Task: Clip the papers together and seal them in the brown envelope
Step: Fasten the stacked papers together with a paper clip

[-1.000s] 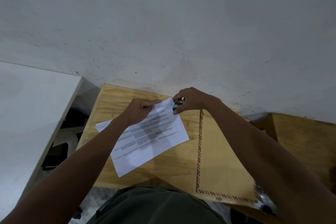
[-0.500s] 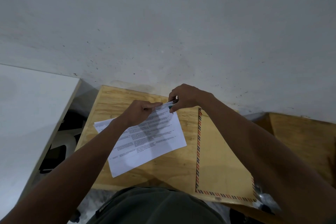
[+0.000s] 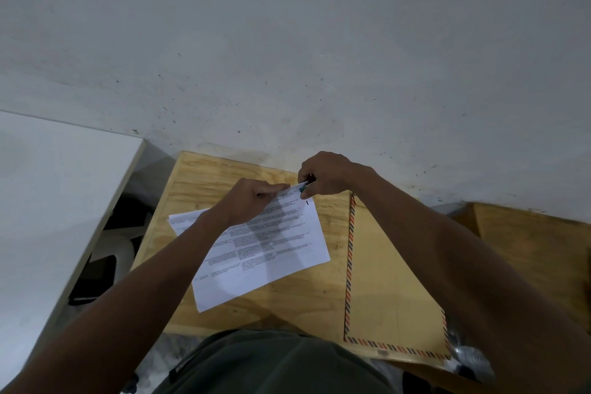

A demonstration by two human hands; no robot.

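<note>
White printed papers [image 3: 271,249] lie tilted on a small plywood table [image 3: 303,304]. My left hand [image 3: 252,198] pinches their far edge, with the index finger stretched along it. My right hand [image 3: 323,174] grips a small green clip [image 3: 303,189] at the papers' far right corner. The clip is mostly hidden by my fingers. A brown envelope [image 3: 387,285] with a red and dark striped border lies flat to the right of the papers, partly under my right forearm.
A grey wall [image 3: 287,57] rises straight behind the table. A white tabletop [image 3: 48,201] stands at the left, with a dark gap and a white chair [image 3: 112,253] between. Another plywood surface [image 3: 537,246] adjoins at the right. Crumpled clear plastic [image 3: 470,358] lies by the envelope's near corner.
Both hands and the papers' far corner have shifted slightly left and away. My right hand keeps working the clip at the corner; the envelope has not moved.
</note>
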